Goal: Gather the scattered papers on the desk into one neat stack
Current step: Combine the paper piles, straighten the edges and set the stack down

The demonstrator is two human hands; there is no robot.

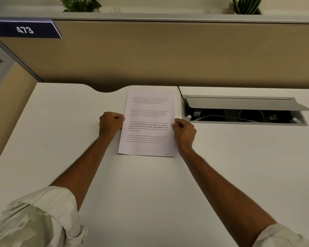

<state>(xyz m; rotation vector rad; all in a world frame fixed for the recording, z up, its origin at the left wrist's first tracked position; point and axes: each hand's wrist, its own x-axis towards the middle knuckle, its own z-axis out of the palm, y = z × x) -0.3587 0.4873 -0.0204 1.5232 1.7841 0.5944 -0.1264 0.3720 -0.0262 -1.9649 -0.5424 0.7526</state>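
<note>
A stack of papers (147, 122) lies flat on the white desk (150, 193), toward the far side of it, with its far edge close to the beige partition wall (168, 54). The top sheet shows four blocks of printed text, and the third block has some bold lines. At the near left corner a second sheet edge shows a little under the top one, so the stack is almost but not fully even. The left hand (111, 124) is at the left long edge of the papers, around the middle of it, with the fingers curled in and pinching this edge. The right hand (184, 133) is at the right long edge, a little nearer than the left hand, and its curled fingers also hold the edge of the papers. Both forearms are bare and reach from the near side, with light sleeves (36, 220) rolled up at the elbows. To the right of the papers, just beside them, a cable box (244, 114) is set into the desk with its grey lid (239, 103) tilted open, and dark cables are visible inside. On the partition at the far left is a dark label (25, 30) with the number 473, and two plants (78, 4) stand behind the partition top.
</note>
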